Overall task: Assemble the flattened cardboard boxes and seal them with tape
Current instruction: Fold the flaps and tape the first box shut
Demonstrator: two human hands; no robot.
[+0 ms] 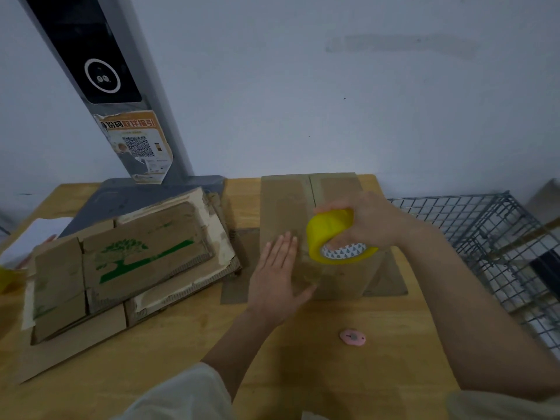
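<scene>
Brown box (306,225), yellow tape roll (330,234).

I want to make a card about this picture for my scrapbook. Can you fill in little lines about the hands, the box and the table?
left hand: flat on the box
right hand: grips the yellow tape roll
box: stands on the wooden table
flat cardboard stack: left of the box
pink thing: lies near the box

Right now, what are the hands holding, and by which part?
The right hand grips the yellow tape roll around its outer rim. The left hand holds nothing; it presses flat on the cardboard box.
</scene>
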